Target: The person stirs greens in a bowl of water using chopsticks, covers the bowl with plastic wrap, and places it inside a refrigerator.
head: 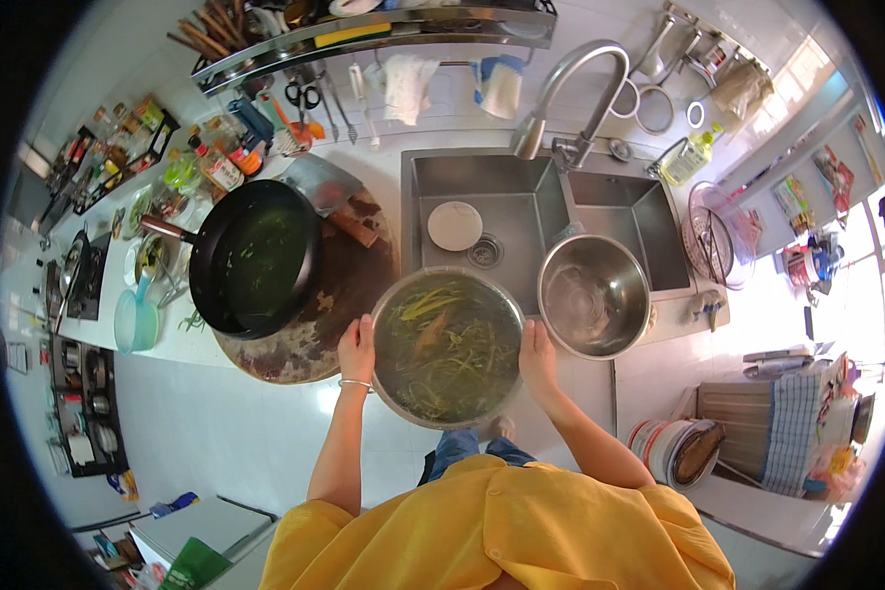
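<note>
Between both hands I hold a round metal basin [518, 380] in front of my body, at the sink's front edge. Murky liquid and strips of green and yellowish vegetable matter [450, 346] fill it, with one orange-brown piece among them. My left hand [357, 348] grips the left rim, a bangle on its wrist. On the opposite rim is my right hand [537, 361]. Just right of it, a second steel bowl [594, 295] rests over the sink's edge, seemingly with a little clear liquid. A black wok [254, 258] with greenish liquid stands on the round chopping board [339, 310] to my left.
The double steel sink [487, 173] holds a white dish [455, 226] near its drain, under an arched faucet [590, 55]. A cleaver [324, 188] lies behind the wok. A turquoise dipper [136, 321] sits at the counter's left edge. On the floor at right stands a white bucket [656, 450].
</note>
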The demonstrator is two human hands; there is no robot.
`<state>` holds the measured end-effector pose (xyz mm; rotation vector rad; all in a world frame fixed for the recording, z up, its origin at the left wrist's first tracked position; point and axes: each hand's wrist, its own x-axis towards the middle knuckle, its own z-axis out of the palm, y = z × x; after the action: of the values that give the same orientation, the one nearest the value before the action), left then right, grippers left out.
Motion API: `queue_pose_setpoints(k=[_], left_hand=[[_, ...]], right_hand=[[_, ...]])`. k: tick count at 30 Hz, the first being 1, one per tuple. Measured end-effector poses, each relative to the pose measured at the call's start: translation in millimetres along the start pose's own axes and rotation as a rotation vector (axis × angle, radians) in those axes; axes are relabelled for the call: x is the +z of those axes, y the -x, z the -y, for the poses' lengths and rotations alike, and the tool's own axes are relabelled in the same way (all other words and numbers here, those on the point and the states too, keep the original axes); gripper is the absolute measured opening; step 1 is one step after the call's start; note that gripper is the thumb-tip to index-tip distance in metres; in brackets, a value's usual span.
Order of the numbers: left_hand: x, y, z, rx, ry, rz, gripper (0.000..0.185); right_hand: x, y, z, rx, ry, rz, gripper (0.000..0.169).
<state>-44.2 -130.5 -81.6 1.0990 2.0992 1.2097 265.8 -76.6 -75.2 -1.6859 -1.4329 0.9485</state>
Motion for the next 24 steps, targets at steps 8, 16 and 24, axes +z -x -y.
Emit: queue_pose_setpoints(k=[8,16,24], left_hand=[[-5,28,-48,-0.215,0.357,0.019,0.041],[9,70,-178,-0.159,0.337,0.054,0.026],[110,149,-304,-0.187,0.549,0.378,0.027]], right_hand=[[-28,11,12,0.076,-0.105,-0.015,0.034],[-152,33,21,0.140,-0.369,0.027,0.033],[-377,24,-3,0.151,-0.522,0.185,0.035]])
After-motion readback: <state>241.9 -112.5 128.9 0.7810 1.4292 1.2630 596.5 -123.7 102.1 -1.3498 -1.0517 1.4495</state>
